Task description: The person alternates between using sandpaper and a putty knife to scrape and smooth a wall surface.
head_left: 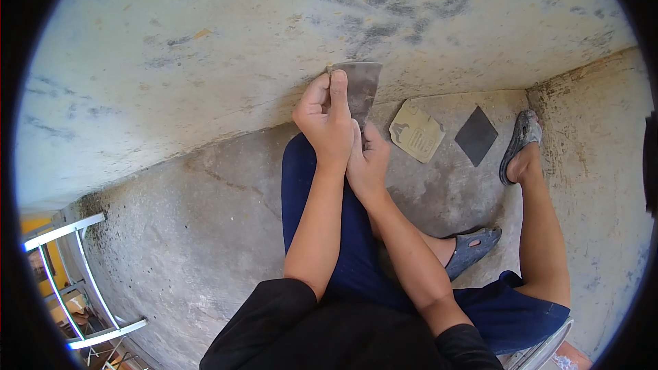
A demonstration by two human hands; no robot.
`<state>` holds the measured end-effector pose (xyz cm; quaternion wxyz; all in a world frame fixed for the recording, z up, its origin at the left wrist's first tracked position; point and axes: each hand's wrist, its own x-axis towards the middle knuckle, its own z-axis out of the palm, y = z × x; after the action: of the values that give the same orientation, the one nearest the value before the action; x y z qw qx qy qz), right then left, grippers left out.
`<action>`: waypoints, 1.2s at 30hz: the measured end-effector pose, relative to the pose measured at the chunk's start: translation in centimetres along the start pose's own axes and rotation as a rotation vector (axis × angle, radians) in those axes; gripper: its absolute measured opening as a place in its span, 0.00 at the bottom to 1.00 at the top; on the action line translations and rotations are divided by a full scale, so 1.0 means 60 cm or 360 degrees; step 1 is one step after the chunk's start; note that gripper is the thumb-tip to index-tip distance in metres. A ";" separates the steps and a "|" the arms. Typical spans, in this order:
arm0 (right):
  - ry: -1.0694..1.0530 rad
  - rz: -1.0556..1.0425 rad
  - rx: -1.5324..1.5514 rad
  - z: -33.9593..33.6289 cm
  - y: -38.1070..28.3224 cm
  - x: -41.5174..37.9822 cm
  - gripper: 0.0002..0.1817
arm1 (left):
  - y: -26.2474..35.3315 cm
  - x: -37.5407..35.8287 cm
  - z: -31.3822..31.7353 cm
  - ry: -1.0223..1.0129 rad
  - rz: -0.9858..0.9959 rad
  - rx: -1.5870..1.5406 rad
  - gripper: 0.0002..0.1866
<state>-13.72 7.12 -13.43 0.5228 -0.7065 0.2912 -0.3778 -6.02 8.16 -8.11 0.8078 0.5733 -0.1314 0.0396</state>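
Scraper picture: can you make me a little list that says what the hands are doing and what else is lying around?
left hand: grips the scraper, forefinger stretched along the back of its blade
right hand: wrapped around the handle, just below and touching the left hand
scraper: wide, worn metal blade, its edge pressed to the wall
wall: pale, rough, with dark smudges
floor: bare grey concrete
tan square: flat on the floor, printed marks on it
dark square: flat on the floor beside the tan one
sandals: grey, one on each foot

Both hands, left hand (pixel 323 120) & right hand (pixel 369 161), press scraper (pixel 360 89) to wall (pixel 205 48).
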 end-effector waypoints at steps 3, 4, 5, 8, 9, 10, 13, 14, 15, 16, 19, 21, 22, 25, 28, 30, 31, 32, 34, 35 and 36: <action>-0.0019 0.0050 -0.0024 -0.003 -0.015 0.000 0.18 | 0.002 0.001 0.001 -0.0002 0.0004 -0.0003 0.12; -0.0002 0.0044 -0.0060 -0.004 -0.022 0.001 0.18 | 0.003 0.001 0.001 -0.0001 0.0007 0.0004 0.12; -0.0001 0.0040 -0.0062 -0.006 -0.021 0.004 0.18 | 0.002 0.002 0.002 -0.0001 0.0008 -0.0001 0.12; 0.0016 -0.0083 -0.0151 -0.008 -0.013 0.012 0.18 | 0.000 0.004 0.004 -0.0014 0.0044 -0.0009 0.13; 0.0002 -0.0083 -0.0055 -0.005 -0.011 0.016 0.18 | 0.000 0.004 0.005 -0.0004 0.0024 -0.0021 0.13; -0.0015 -0.0080 0.0042 -0.003 -0.010 0.016 0.18 | 0.000 0.003 0.005 0.0007 0.0002 -0.0031 0.14; 0.0045 -0.0117 0.0018 -0.004 -0.026 0.012 0.17 | 0.007 0.004 0.011 0.0040 0.0028 -0.0030 0.15; 0.0041 -0.0117 0.0019 -0.007 -0.030 0.012 0.17 | 0.005 0.005 0.009 0.0044 0.0029 -0.0029 0.15; 0.0037 -0.0164 -0.0177 -0.015 -0.032 0.014 0.16 | 0.003 0.005 0.008 0.0023 0.0041 -0.0020 0.15; 0.0035 -0.0210 -0.0375 -0.022 -0.032 0.016 0.15 | 0.002 0.005 0.008 -0.0001 0.0050 -0.0012 0.15; -0.0086 -0.0024 -0.0198 -0.031 -0.018 0.021 0.14 | 0.007 -0.002 0.019 0.0085 -0.0031 -0.0078 0.14; -0.0062 -0.0048 -0.0141 -0.029 -0.015 0.020 0.15 | 0.000 -0.005 0.018 0.0063 -0.0014 -0.0088 0.14; -0.0035 -0.0068 -0.0084 -0.027 -0.016 0.020 0.15 | -0.004 -0.005 0.017 0.0038 0.0000 -0.0097 0.13; -0.0026 -0.0037 -0.0034 -0.026 -0.012 0.014 0.16 | -0.009 -0.012 0.017 0.0077 -0.0052 -0.0023 0.14; -0.0023 0.0000 -0.0086 -0.022 0.002 0.007 0.16 | -0.009 -0.012 0.014 0.0075 -0.0042 -0.0028 0.15; -0.0006 -0.0017 -0.0056 -0.019 0.003 0.006 0.16 | -0.009 -0.012 0.011 0.0058 -0.0040 -0.0017 0.15; 0.0009 -0.0032 -0.0028 -0.017 0.002 0.006 0.16 | -0.010 -0.011 0.009 0.0043 -0.0041 -0.0006 0.16; 0.0009 -0.0033 -0.0025 -0.016 0.002 0.007 0.16 | -0.012 -0.011 0.006 0.0042 -0.0037 -0.0005 0.16; -0.0005 0.0029 -0.0016 -0.016 0.002 0.006 0.17 | -0.014 -0.010 0.001 -0.0019 -0.0048 0.0025 0.12; -0.0006 0.0031 -0.0015 -0.014 0.005 0.006 0.17 | -0.016 -0.010 0.001 -0.0018 -0.0049 0.0027 0.12; -0.0002 0.0007 0.0012 -0.012 0.008 0.006 0.17 | -0.012 -0.010 0.003 -0.0014 -0.0036 0.0002 0.12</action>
<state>-14.14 6.35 -13.70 0.5265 -0.7041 0.2909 -0.3774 -6.46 7.82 -8.90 0.8071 0.5755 -0.1286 0.0280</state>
